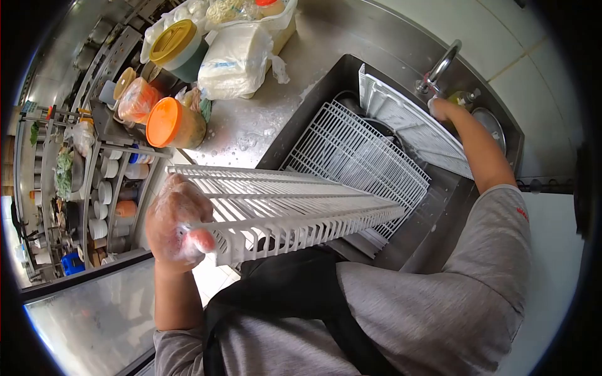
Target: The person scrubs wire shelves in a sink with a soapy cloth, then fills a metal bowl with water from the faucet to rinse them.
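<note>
A white wire shelf rack (pixel 313 213) is tilted across the front of the sink, and my left hand (pixel 179 222) is closed round its near left end. Soap foam coats that hand. My right hand (pixel 441 109) reaches to the base of the chrome tap (pixel 445 62) at the back of the sink; its fingers appear closed there, partly hidden. Inside the sink (pixel 276 141) lies a second white wire rack (pixel 351 138). Another white ribbed rack (pixel 407 116) leans on edge along the tap side.
Left of the sink, the steel counter (pixel 241 125) carries an orange-lidded tub (pixel 175 124), a yellow-lidded tub (pixel 175 44) and a plastic-wrapped package (pixel 235 59). Near the tap stand a bottle (pixel 464 98) and a round metal lid (pixel 489 125). Shelves (pixel 103 188) with containers are at far left.
</note>
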### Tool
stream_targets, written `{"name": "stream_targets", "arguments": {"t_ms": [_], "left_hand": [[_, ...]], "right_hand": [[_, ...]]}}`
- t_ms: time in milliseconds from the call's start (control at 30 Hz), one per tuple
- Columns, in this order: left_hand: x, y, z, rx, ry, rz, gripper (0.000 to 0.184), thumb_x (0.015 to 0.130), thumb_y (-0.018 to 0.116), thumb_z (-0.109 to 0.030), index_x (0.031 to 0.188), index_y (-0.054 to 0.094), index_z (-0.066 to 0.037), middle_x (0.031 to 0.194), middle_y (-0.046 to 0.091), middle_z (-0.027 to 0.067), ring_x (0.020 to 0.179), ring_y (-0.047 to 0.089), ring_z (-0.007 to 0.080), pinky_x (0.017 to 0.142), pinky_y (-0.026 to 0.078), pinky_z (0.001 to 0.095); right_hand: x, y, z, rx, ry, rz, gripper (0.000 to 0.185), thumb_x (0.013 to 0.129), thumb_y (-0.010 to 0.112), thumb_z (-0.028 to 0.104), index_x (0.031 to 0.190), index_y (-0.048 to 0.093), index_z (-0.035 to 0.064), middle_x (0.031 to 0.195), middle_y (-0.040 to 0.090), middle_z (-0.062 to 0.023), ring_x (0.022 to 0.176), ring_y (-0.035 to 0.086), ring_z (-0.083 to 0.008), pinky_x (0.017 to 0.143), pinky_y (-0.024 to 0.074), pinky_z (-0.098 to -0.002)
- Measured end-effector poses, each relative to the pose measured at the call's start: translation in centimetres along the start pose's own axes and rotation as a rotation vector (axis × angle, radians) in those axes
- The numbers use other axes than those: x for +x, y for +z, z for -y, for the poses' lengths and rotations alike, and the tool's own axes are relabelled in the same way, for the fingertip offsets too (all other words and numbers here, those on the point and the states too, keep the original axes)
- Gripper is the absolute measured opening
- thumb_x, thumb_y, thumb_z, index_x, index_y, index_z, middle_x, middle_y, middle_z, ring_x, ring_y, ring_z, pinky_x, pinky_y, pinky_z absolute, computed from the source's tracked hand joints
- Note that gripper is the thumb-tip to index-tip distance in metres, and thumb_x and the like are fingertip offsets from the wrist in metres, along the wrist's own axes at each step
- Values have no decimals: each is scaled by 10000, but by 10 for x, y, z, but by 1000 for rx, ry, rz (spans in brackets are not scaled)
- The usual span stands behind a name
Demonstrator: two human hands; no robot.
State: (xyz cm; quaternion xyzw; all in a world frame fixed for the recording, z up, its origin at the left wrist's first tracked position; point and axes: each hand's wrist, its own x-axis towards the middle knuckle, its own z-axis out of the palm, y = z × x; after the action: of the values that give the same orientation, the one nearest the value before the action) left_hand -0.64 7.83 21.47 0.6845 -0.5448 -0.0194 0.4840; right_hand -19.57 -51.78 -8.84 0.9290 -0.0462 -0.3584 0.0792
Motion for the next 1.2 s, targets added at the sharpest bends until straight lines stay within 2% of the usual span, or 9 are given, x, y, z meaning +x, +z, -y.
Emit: {"name": "stream_targets", "arguments": {"t_ms": [167,433,533,600,667,733,900,1000,1200], "left_hand": [[2,5,0,12,25,13,480,743,626,-536,643,404,-122,559,495,14,506,436,155,523,299,293],[-5,11,2,69,27,77,505,775,594,-547,651,383,-105,564,470,21,539,396,152,514,297,278],[2,17,-4,73,29,157,480,679,649,-526,649,391,-121,592,527,7,534,463,173,543,325,307],[3,23,-5,73,30,191,468,665,661,-508,653,397,-121,609,532,7,543,473,179,550,334,311],[4,26,-1,52,53,244,422,646,707,-432,672,422,-121,641,537,6,577,502,192,564,356,322],[7,33,0,89,90,282,410,635,722,-407,682,433,-119,650,537,9,593,507,195,564,359,325],[9,49,-5,156,161,378,349,613,743,-275,717,459,-99,691,529,32,641,520,231,570,382,346],[10,49,-4,147,175,369,336,614,738,-235,722,457,-86,691,529,41,631,523,243,548,393,352],[15,37,-10,105,122,211,362,635,752,-215,716,432,-66,653,539,73,550,537,253,483,403,332]], "right_hand": [[-18,-12,21,353,138,-193,287,770,515,215,817,662,-26,839,629,-230,762,617,-359,676,478,-410],[-21,-34,28,394,242,-37,343,803,496,260,836,654,-43,851,624,-239,799,620,-356,714,478,-417],[-24,-58,28,564,-111,-365,301,805,526,260,804,616,-28,728,614,-190,660,598,-322,643,467,-406],[-68,-136,84,1012,147,-281,286,827,524,289,841,585,10,690,563,-142,667,560,-267,644,446,-384],[-69,-149,108,1212,25,-558,278,838,529,341,853,570,66,698,489,-88,732,521,-209,662,427,-347],[-74,-153,116,1030,117,-644,386,864,506,436,831,549,54,742,475,-56,783,483,-169,690,415,-336],[-89,-171,122,1613,367,-460,513,866,485,520,894,583,17,815,547,-53,798,492,-145,704,421,-323],[-119,-182,144,1434,243,-481,379,878,558,362,972,587,-4,938,582,-29,882,503,-96,783,406,-223],[-129,-152,143,1329,-59,-620,237,906,522,204,1063,545,29,975,577,-39,956,511,-114,847,402,-241]]}}
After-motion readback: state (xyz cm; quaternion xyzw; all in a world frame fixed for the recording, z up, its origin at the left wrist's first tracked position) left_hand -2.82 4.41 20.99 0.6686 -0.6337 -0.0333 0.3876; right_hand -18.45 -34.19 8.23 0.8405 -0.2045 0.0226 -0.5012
